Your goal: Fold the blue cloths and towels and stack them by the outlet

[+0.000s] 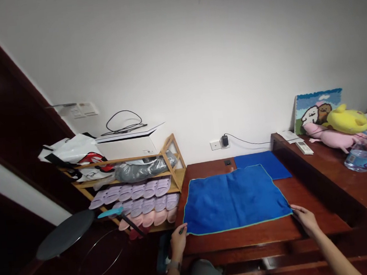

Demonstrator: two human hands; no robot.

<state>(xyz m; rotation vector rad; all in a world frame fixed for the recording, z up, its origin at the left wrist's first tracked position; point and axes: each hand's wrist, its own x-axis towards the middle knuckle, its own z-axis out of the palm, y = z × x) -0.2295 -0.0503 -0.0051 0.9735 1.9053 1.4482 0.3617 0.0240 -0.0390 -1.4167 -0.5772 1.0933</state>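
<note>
I have the left hand and right hand each pinching a near corner of the blue cloth, spread over the brown desk, partly hiding a flat blue sheet, with a slipper rack at left and a water bottle farther right.

Blue rectangular cloth over reddish-brown wooden table before me, my left hand at its near-left corner, my right hand at its near-right. Second flat blue rectangular cloth behind it, on table. Left of table: light wooden shoe rack, white cardboard box on top. Right of table: dark wooden desk, clear plastic bottle on it, pink plush toy left of bottle.
</note>
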